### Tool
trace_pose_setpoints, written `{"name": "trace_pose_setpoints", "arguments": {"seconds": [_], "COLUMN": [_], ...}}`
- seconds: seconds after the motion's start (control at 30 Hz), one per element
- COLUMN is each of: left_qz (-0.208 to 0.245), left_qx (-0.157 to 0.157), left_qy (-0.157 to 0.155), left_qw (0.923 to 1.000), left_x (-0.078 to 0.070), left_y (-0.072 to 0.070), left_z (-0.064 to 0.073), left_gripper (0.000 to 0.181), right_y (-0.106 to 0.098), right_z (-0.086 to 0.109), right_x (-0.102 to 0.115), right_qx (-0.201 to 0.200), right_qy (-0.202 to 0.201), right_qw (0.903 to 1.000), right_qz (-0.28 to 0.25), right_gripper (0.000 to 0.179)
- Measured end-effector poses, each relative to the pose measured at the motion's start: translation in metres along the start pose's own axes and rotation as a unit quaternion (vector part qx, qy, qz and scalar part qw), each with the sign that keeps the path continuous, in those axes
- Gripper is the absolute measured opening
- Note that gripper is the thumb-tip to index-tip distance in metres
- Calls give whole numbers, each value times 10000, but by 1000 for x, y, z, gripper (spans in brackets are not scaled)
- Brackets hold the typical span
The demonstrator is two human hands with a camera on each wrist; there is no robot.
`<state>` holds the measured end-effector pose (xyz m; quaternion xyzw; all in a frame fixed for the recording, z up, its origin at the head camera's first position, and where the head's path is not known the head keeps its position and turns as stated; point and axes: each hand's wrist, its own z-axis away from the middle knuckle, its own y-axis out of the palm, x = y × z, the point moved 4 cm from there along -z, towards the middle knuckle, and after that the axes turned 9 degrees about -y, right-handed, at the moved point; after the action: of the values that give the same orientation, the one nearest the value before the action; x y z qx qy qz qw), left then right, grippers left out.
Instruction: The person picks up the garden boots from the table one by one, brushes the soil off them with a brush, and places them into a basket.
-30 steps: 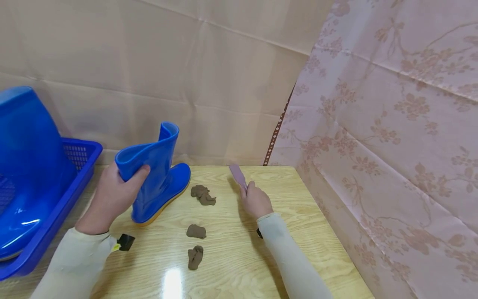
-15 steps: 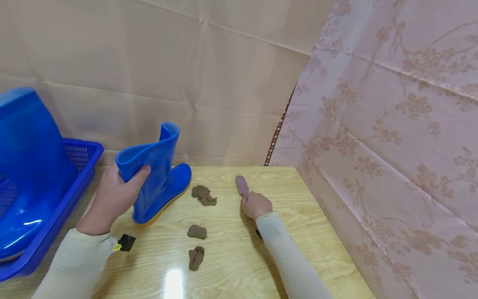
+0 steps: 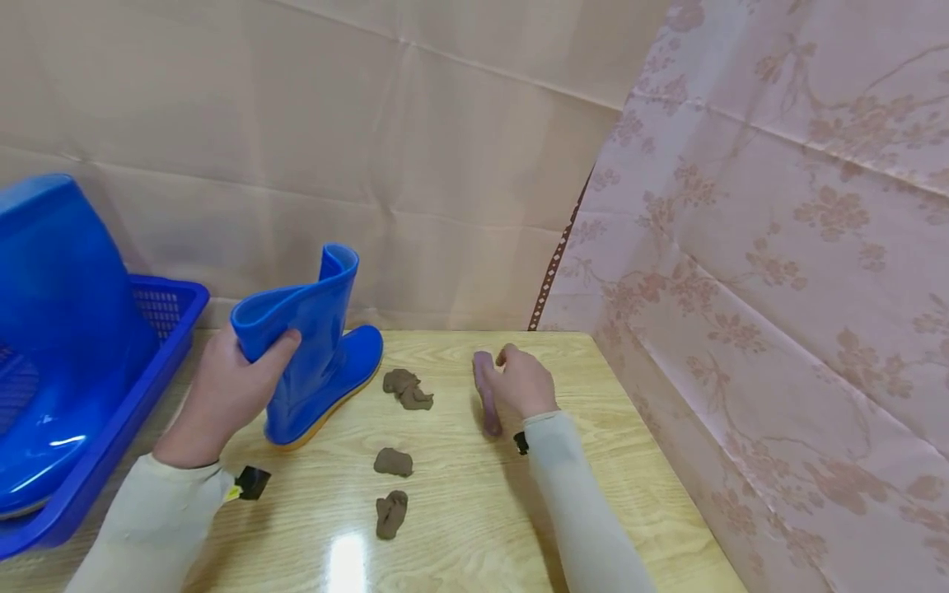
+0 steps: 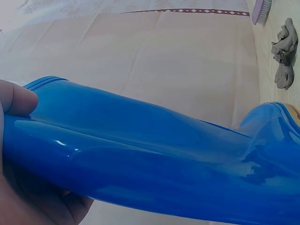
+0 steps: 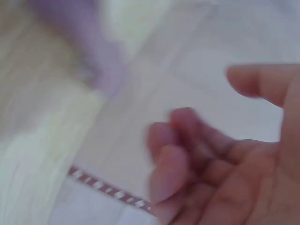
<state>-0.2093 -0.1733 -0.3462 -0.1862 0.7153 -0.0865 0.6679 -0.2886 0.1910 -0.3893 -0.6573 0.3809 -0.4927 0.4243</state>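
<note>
My left hand (image 3: pixel 231 383) grips a blue rubber boot (image 3: pixel 311 338) by the top of its shaft, thumb on the near side, the fingers partly hidden. The boot stands tilted over the wooden table, its toe pointing to the back right. A purple scrub brush (image 3: pixel 485 399) lies on the table; its bristles (image 4: pixel 266 10) show in the left wrist view. Just right of it hovers my right hand (image 3: pixel 526 383), fingers loosely bent and holding nothing. In the right wrist view the brush (image 5: pixel 101 61) is blurred, apart from the fingertips (image 5: pixel 169 166).
Brown clay-like lumps lie between the boot and brush: a larger one (image 3: pixel 408 389) at the back, two smaller ones (image 3: pixel 393 462) nearer. At left, a blue plastic basket (image 3: pixel 165 350) holds another blue boot (image 3: pixel 63 305). Cloth curtains (image 3: pixel 445 247) hang behind and at right.
My right hand has let go of the brush, which now lies on the table after turning bristles down, and the hand has moved slightly right. The left hand and boot stay put.
</note>
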Motion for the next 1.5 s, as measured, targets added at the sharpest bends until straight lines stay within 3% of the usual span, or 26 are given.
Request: {"name": "trace_pose_setpoints", "arguments": {"seconds": [0.17, 0.37, 0.47, 0.57, 0.6, 0.67, 0.8, 0.9, 1.13, 1.27, 1.43, 1.5], "left_qz": [-74, -166, -668, -1380, -1549, -1801, -1796, -1558, -994, -677, -757, -934], "left_qx": [-6, 121, 723, 1404, 1501, 1262, -77, -927, -1880, -2679, -3346, -3336], "left_qy": [-27, -32, 92, 196, 197, 208, 78, 198, 629, 789, -235, -792], "left_qw": [10000, 9998, 9951, 9802, 9763, 9753, 9837, 9832, 9751, 9578, 9390, 9347], "left_x": [-1, 1, 5, 11, 13, 16, 17, 14, -5, -20, -29, -21], "left_y": [-2, -7, -12, -13, -12, -10, -15, -27, -61, -86, -125, -142], "left_z": [3, 6, 4, 1, 0, -2, -1, 1, 7, 16, 20, 16], "left_gripper": [66, 67, 75, 83, 83, 70, 51, 46, 44, 32, 68, 71], "right_y": [-8, -9, -12, -16, -17, -17, -16, -14, -10, -10, -9, -9], "right_z": [0, 5, 10, 14, 15, 16, 16, 15, 14, 14, 15, 16], "right_x": [35, 66, 74, 79, 80, 82, 83, 85, 84, 82, 79, 78], "right_qx": [-511, -918, -1056, -1079, -1077, -1054, -938, -876, -874, -832, -813, -818], "right_qy": [-1089, -1878, -2067, -2109, -2114, -2113, -2143, -2180, -2158, -2072, -2018, -2002], "right_qw": [9910, 9762, 9706, 9686, 9683, 9683, 9687, 9681, 9681, 9706, 9719, 9723], "right_qz": [-585, -576, -634, -754, -783, -810, -836, -867, -922, -896, -899, -890], "right_gripper": [26, 18, 16, 15, 14, 15, 18, 21, 19, 20, 20, 20]}}
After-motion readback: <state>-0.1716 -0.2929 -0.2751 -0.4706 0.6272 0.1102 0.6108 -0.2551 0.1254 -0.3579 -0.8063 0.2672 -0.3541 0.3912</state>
